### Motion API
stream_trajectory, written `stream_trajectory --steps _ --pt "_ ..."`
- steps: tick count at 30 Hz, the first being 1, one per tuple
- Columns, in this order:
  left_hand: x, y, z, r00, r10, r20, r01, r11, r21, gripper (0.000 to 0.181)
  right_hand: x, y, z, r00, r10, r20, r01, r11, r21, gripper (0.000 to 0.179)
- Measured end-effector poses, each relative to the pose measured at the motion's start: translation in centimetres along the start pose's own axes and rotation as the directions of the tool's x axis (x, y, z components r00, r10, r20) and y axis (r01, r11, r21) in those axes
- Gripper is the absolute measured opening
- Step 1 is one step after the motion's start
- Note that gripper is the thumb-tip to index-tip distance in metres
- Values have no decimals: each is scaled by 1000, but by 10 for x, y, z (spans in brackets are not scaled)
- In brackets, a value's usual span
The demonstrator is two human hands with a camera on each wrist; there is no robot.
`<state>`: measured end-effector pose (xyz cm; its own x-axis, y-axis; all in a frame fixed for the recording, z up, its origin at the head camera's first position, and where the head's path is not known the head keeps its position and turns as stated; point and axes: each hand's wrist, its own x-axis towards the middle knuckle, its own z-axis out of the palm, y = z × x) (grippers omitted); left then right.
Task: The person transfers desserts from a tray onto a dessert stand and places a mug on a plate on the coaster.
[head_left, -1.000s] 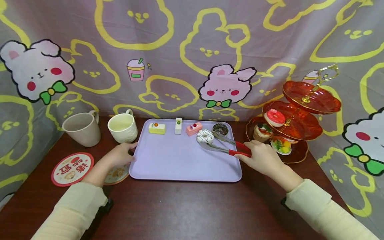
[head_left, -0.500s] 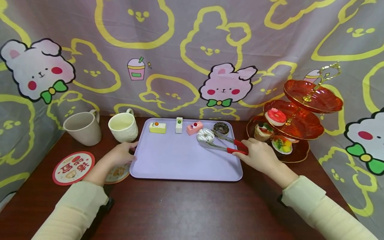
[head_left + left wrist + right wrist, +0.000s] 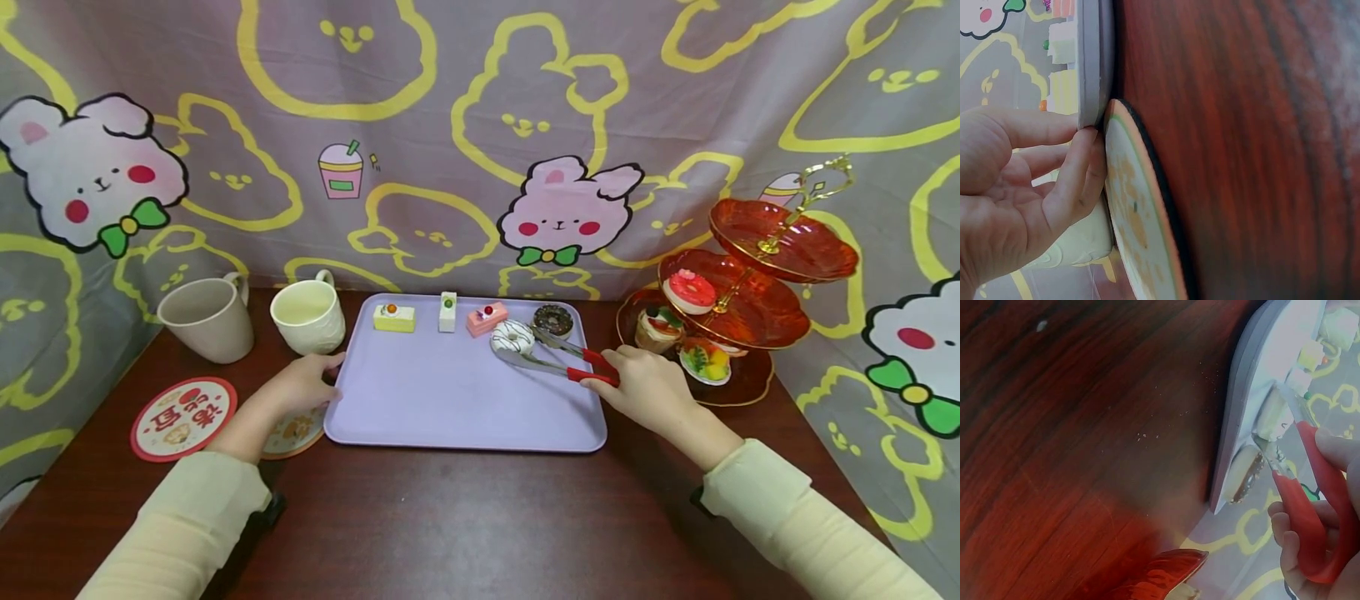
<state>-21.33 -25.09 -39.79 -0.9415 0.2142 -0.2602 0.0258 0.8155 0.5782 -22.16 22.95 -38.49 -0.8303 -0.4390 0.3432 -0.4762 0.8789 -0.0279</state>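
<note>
In the head view my right hand (image 3: 648, 387) grips red-handled metal tongs (image 3: 581, 375). The tongs' two arms lie on either side of a white donut with dark stripes (image 3: 513, 337) on the lilac tray (image 3: 450, 417). Beside that donut, at the tray's back right, is a chocolate donut (image 3: 552, 319). A pink cake (image 3: 487, 318), a white cake (image 3: 447, 312) and a yellow cake (image 3: 393, 318) line the tray's back edge. My left hand (image 3: 1035, 181) pinches the tray's left rim, thumb and fingertips on its edge in the left wrist view.
A grey mug (image 3: 206, 321) and a cream cup (image 3: 307, 317) stand at the back left, with a round coaster (image 3: 183, 419) in front and another coaster (image 3: 1132, 212) under my left hand. At right, a red tiered stand (image 3: 780, 242) carries a pink-topped donut (image 3: 690, 292) and small tarts (image 3: 705, 364).
My right hand and the tongs have shifted slightly to the left, staying around the white donut. The left hand stays at the tray's rim.
</note>
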Motion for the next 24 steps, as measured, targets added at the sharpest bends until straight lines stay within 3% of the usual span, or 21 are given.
stream_trajectory --steps 15,24 --pt "0 0 0 1000 -3 5 3 1000 -4 71 -1 1 3 998 -45 -39 46 998 46 51" --pt "-1 -1 0 1000 15 -4 -15 1000 -23 71 -5 4 0 999 -18 -45 21 997 74 51"
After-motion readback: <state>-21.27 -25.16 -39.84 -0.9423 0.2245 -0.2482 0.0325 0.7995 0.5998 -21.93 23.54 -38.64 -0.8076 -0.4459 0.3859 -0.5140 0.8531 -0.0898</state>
